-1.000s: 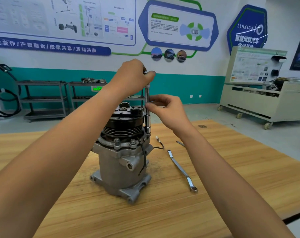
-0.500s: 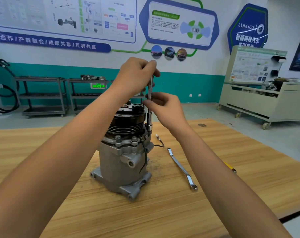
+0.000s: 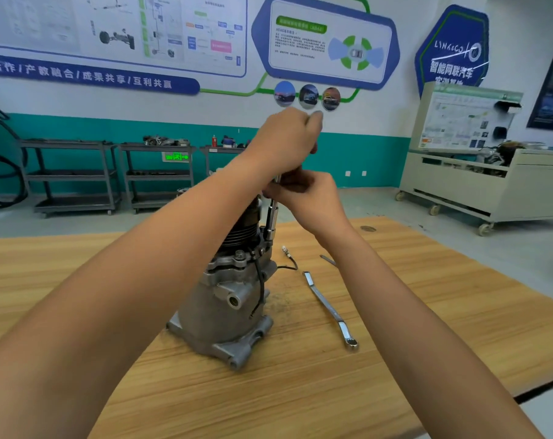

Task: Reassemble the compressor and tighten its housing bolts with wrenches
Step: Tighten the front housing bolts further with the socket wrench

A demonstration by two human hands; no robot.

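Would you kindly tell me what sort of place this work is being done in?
Probably an automotive training workshop: a compressor stands on a wooden workbench, vehicle-technology posters hang behind it, and a wheeled demonstration stand sits at the right.

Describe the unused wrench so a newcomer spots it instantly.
On the wooden table stands the grey compressor. Right of its base lies the ring wrench, flat and untouched. It is long and shiny, ring end nearest the camera, unlike the upright socket driver.

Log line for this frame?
left hand grips socket driver top | right hand holds shaft | compressor upright | wrench on table
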